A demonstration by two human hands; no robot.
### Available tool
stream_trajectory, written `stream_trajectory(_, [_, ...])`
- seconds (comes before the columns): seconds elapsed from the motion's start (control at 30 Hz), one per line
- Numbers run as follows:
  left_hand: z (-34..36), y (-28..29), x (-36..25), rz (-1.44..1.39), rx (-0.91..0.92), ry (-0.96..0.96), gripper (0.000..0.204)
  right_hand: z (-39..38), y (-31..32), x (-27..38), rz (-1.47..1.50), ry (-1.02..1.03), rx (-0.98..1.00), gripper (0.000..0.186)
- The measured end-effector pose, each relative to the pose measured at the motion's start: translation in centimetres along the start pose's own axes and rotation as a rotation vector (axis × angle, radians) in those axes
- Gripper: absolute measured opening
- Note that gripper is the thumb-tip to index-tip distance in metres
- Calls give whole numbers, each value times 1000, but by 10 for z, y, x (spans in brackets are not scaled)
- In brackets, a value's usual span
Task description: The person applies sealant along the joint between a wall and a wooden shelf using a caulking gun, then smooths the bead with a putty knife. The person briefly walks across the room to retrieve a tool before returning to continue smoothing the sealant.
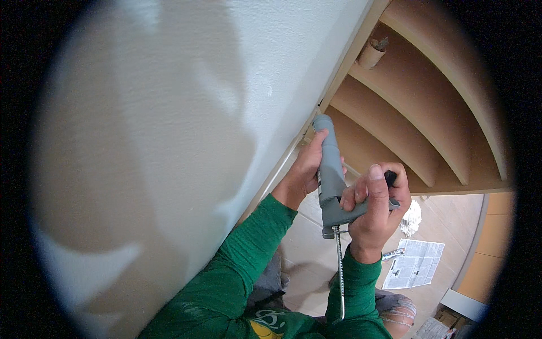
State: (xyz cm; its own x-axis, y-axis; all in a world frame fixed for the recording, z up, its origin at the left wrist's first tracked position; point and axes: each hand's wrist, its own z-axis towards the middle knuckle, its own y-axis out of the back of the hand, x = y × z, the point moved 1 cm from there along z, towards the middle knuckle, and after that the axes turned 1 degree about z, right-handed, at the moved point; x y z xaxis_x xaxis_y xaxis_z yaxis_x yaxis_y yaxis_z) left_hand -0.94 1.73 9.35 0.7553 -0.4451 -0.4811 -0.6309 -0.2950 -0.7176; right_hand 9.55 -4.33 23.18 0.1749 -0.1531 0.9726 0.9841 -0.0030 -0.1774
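A grey caulking gun [330,175] points away from me, its front end at the narrow seam where the white textured wall [271,56] meets a wooden shelf unit [429,113]. My left hand [306,164] is wrapped round the barrel near its front, fingers partly hidden behind it. My right hand [377,209] grips the handle and trigger at the back of the gun. A notched metal plunger rod with a hooked end sticks out toward my body between my forearms. The gun's nozzle tip is too hidden to make out.
A short tan cylinder [371,55] with something in it sits inside the curved shelves. Below, on the tiled floor [305,237], lie a white crumpled cloth [411,220], a printed paper sheet [418,265] and a slim tube [392,254]. Orange panels [491,237] stand at the right.
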Motion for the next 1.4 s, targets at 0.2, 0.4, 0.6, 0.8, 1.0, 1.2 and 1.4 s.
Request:
stream_trajectory(0.2, [0,-3,-1,-12,2,-24,55,1,1,-1,11,21,1,25])
stream_trajectory(0.4, [-7,-10,-5,-13,-4,-7,51,-1,1,4,22,24,-11,24])
stream_trajectory(0.6, [-9,-12,-8,2,-2,4,52,-1,0,8,15,38,-16,25])
stream_trajectory(0.8, [-7,-10,-8,16,0,10,56,-1,-2,12,29,27,-19,25])
stream_trajectory(1.0, [-7,-13,-9,21,14,15,58,-1,-2,15,30,40,-22,25])
stream_trajectory(1.2, [-13,-20,-11,24,-12,-6,58,0,-1,19,33,46,-21,24])
stream_trajectory(1.4, [-14,-21,-11,30,-15,-21,57,1,-1,22,45,24,-27,24])
